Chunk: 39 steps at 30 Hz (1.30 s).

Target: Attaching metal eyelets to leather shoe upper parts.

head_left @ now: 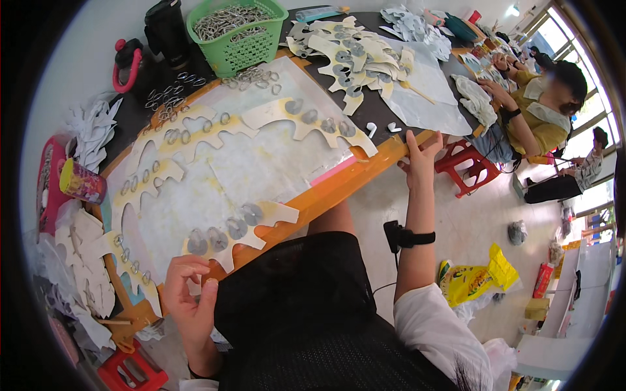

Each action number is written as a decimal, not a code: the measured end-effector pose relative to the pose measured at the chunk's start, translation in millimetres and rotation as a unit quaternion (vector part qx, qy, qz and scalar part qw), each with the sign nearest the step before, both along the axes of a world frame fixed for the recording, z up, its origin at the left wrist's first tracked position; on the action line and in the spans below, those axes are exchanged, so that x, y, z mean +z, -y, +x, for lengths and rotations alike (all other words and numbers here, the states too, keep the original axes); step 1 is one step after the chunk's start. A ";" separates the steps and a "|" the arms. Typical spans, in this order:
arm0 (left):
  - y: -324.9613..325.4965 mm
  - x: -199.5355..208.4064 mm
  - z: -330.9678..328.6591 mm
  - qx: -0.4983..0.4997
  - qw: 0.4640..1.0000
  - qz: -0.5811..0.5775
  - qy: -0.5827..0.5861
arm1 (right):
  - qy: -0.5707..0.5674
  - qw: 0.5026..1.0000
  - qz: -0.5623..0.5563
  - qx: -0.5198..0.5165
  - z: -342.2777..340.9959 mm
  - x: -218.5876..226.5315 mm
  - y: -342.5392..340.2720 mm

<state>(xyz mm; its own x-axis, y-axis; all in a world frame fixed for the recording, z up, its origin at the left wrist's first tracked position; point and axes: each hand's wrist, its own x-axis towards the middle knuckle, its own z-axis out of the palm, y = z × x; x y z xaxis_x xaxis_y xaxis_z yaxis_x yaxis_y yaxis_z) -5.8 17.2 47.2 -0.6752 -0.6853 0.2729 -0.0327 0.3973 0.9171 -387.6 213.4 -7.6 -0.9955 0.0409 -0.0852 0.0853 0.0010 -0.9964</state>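
Left hand (188, 298) near strip (277, 214), right hand (421, 155) at orange edge (386, 158) (well apart)

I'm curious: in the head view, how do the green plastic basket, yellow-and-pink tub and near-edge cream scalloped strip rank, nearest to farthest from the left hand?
1. Cream scalloped strip: near edge, just beyond the left hand.
2. Yellow-and-pink tub: left side.
3. Green plastic basket: far side.

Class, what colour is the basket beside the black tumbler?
The basket is light green, clearest in head view.
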 end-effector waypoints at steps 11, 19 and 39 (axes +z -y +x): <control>10.2 -1.7 11.5 0.170 0.951 -0.155 0.209 | 0.095 0.970 -0.180 0.131 37.1 -26.4 -31.0; 15.7 -7.7 5.5 0.096 0.968 -0.123 0.198 | 0.079 0.952 -0.272 0.114 73.3 -34.2 -12.3; 71.7 -3.6 12.1 0.305 0.844 -0.358 0.256 | 0.047 0.987 -0.151 -0.009 34.9 -17.5 25.2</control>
